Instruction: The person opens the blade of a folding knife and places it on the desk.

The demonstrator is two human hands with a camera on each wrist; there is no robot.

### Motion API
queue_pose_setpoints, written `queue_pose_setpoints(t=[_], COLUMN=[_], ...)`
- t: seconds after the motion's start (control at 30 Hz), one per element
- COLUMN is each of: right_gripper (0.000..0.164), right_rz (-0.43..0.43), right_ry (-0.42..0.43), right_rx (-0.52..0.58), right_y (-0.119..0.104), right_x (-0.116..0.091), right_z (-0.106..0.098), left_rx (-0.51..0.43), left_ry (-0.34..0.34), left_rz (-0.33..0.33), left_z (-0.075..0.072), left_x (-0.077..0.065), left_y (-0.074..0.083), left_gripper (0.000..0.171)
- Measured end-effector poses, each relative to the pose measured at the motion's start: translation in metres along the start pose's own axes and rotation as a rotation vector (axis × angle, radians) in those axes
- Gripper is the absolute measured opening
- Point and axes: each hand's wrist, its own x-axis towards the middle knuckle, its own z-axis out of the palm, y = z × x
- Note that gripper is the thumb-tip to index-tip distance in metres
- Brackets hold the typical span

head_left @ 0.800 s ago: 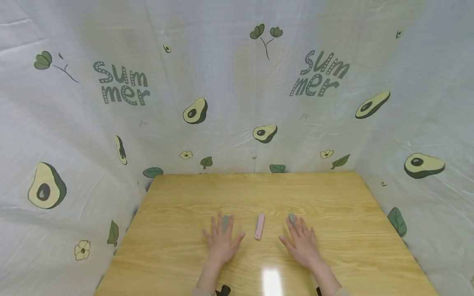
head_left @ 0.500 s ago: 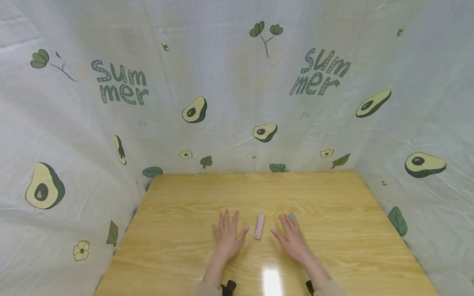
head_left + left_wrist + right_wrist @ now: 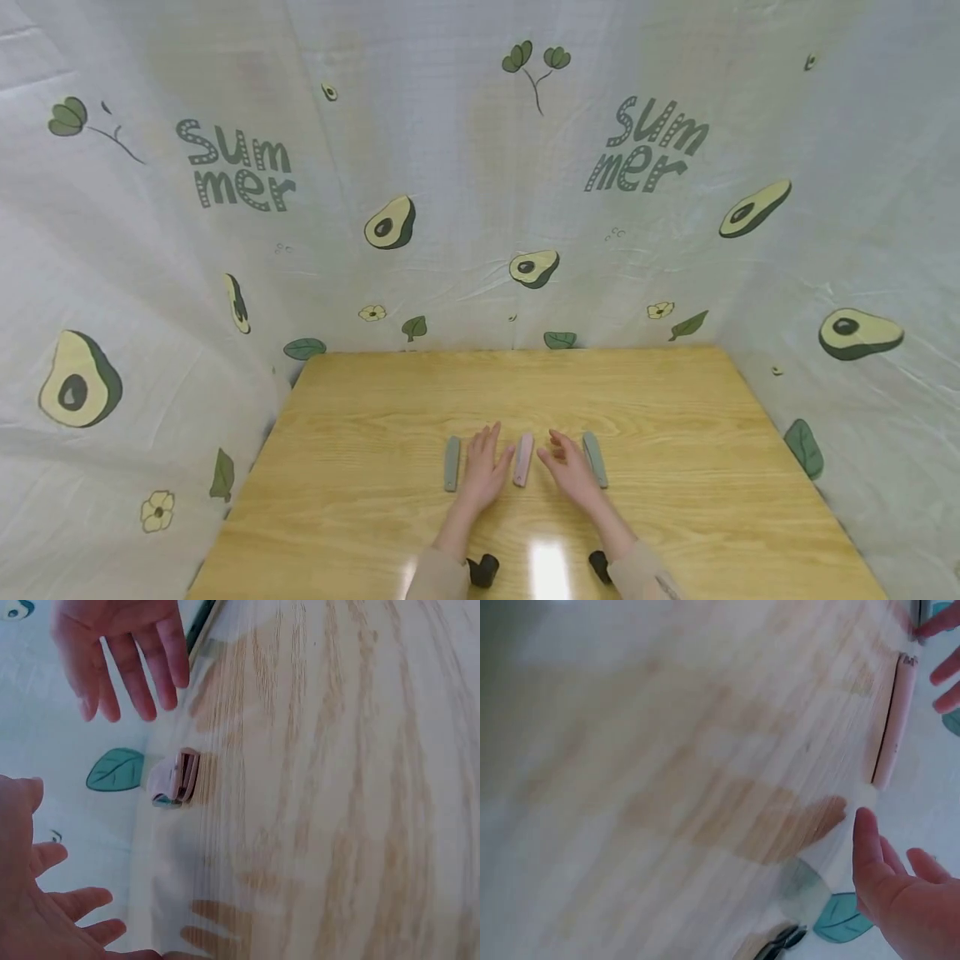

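On either side of what may be a pink stapler (image 3: 522, 460), left hand (image 3: 484, 472) straight-fingered, right hand (image 3: 573, 473) loosely bent.

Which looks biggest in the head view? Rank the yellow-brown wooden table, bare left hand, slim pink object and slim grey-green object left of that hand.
1. Wooden table
2. Bare left hand
3. Slim pink object and slim grey-green object: too alike to rank.

Near edge of tabletop (image 3: 352, 517) and both sleeves (image 3: 438, 575) cut off by head view's lower border. Pink object (image 3: 523, 461): near-end mark too small to read. Right grip (image 3: 909, 896), dark object (image 3: 781, 942) cropped in right-wrist view.
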Motion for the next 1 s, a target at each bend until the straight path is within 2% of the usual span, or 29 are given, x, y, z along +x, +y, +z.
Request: queue_pose_setpoints(t=[0.2,0.4,0.67,0.87,1.0], right_gripper=[0.051,0.050,0.050,0.050,0.050], right_rz=[0.078,0.104,0.140,0.174,0.175], right_ry=[0.000,0.002,-0.015,-0.030,-0.017], right_rx=[0.129,0.211,0.287,0.336,0.344], right_y=[0.001,0.000,-0.006,-0.009,-0.008], right_x=[0.011,0.016,0.022,0.026,0.027], right_z=[0.005,0.007,0.010,0.016,0.018], left_rx=[-0.063,-0.186,-0.345,-0.442,-0.483], left_ry=[0.034,0.048,0.011,-0.019,-0.022], left_rz=[0.001,-0.044,-0.187,-0.225,-0.220], left_z=[0.007,0.011,0.015,0.015,0.017], left_x=[0.006,0.013,0.021,0.024,0.026], left_y=[0.000,0.004,0.004,0.002,0.001], left_gripper=[0.049,0.042,0.042,0.041,0.039])
